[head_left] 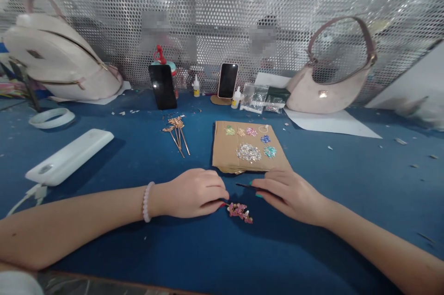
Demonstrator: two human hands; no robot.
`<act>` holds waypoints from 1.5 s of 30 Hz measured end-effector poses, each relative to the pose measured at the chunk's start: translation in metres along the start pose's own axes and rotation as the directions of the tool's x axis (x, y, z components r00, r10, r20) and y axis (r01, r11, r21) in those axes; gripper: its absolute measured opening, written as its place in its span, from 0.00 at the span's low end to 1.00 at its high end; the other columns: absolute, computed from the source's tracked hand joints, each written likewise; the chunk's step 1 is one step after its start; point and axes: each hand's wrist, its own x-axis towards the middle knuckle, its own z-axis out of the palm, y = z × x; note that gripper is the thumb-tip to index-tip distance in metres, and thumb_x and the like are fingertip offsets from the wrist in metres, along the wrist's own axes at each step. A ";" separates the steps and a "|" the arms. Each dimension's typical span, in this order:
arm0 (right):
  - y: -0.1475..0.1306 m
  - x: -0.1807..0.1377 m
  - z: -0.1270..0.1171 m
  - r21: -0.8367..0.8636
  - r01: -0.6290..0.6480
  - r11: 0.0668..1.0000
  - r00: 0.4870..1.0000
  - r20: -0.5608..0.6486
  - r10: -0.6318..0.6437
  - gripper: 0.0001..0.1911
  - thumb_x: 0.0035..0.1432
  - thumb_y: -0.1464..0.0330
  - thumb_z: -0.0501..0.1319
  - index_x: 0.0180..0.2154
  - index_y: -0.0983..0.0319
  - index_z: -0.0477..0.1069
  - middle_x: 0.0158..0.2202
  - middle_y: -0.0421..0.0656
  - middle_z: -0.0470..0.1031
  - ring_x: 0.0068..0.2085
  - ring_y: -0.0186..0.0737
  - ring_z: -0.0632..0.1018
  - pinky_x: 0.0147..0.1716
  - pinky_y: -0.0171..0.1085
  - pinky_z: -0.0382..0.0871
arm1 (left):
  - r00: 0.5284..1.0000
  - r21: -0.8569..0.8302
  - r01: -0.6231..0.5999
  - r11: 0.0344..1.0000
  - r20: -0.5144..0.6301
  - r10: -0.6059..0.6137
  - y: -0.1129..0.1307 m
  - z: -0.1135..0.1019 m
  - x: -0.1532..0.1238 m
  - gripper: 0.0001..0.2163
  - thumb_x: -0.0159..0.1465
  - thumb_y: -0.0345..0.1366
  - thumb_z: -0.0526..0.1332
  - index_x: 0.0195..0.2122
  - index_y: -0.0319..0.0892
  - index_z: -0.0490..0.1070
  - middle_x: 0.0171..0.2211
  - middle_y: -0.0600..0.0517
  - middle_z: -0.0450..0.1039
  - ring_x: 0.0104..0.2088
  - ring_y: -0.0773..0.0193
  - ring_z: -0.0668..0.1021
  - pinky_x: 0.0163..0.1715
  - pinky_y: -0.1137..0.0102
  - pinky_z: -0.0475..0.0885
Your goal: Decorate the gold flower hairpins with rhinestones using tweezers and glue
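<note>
My left hand (199, 193) is closed in a pinch on a hairpin whose pink flower ornament (239, 211) sticks out to the right of the fingers; its stem is mostly hidden. Dark tweezers (244, 185) are held by my right hand (289, 193), their tip pointing left above the flowers and apart from them. Just beyond both hands lies a cardboard sheet (227, 155). On it are a large heap of clear rhinestones (249, 152) and several smaller piles, green, peach, pink, blue and teal. Several bare gold hairpins (177, 129) rest behind my left hand.
A white power bank (71, 157) with a cable and a white tape roll (52, 118) lie at left. Behind stand two phones (163, 87), two glue bottles (196, 87) and plastic bags (255, 98). A backpack (65, 61) and a handbag (329, 89) flank a perforated metal screen.
</note>
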 end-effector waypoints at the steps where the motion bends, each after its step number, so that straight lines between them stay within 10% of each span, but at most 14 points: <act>1: 0.000 0.000 0.000 0.000 -0.002 1.000 1.000 0.017 0.002 0.11 0.65 0.70 0.50 0.42 0.65 0.71 0.26 0.43 0.73 0.28 0.37 0.74 0.28 0.35 0.68 | 1.000 0.000 0.000 1.000 0.001 0.000 0.000 0.000 0.000 0.06 0.66 0.32 0.54 0.40 0.38 0.70 0.36 0.49 0.75 0.37 0.63 0.74 0.35 0.69 0.68; 11: 0.001 0.003 -0.004 -0.051 0.160 0.986 0.973 0.175 -0.149 0.16 0.66 0.73 0.47 0.46 0.65 0.71 0.24 0.42 0.71 0.28 0.37 0.71 0.27 0.36 0.62 | 1.000 0.007 -0.009 1.000 0.024 0.009 0.000 0.000 0.000 0.07 0.66 0.30 0.53 0.39 0.37 0.71 0.34 0.49 0.74 0.34 0.64 0.73 0.32 0.69 0.68; 22: 0.007 0.001 -0.016 0.141 -0.116 0.983 0.933 0.355 0.059 0.15 0.65 0.71 0.50 0.46 0.59 0.73 0.31 0.42 0.77 0.32 0.37 0.75 0.30 0.35 0.66 | 0.999 0.007 -0.012 1.000 0.040 0.012 0.000 -0.002 0.001 0.07 0.66 0.30 0.54 0.38 0.37 0.71 0.34 0.49 0.73 0.34 0.64 0.72 0.33 0.69 0.67; 31: 0.013 -0.003 -0.007 0.112 -0.279 0.954 0.939 0.241 0.247 0.15 0.63 0.70 0.50 0.46 0.58 0.72 0.41 0.40 0.79 0.39 0.38 0.80 0.37 0.36 0.73 | 0.999 0.010 -0.001 1.000 0.042 0.000 0.000 -0.002 0.001 0.08 0.67 0.31 0.53 0.39 0.37 0.71 0.35 0.49 0.73 0.35 0.64 0.72 0.34 0.69 0.67; 38: 0.008 0.006 0.001 0.175 -0.436 0.883 0.900 0.092 0.427 0.15 0.61 0.70 0.50 0.43 0.59 0.73 0.40 0.41 0.80 0.38 0.36 0.80 0.35 0.34 0.74 | 0.981 0.036 0.195 0.980 0.000 -0.195 0.001 -0.002 0.000 0.14 0.66 0.32 0.51 0.53 0.39 0.65 0.54 0.43 0.65 0.53 0.55 0.67 0.50 0.60 0.63; 45: -0.001 0.016 0.009 0.167 -0.511 0.843 0.858 0.156 0.489 0.18 0.61 0.71 0.50 0.47 0.55 0.72 0.44 0.39 0.79 0.41 0.39 0.80 0.38 0.37 0.74 | 0.968 0.034 0.240 0.970 0.062 -0.242 -0.001 0.003 0.003 0.14 0.66 0.33 0.50 0.50 0.38 0.68 0.55 0.45 0.66 0.56 0.57 0.66 0.52 0.60 0.62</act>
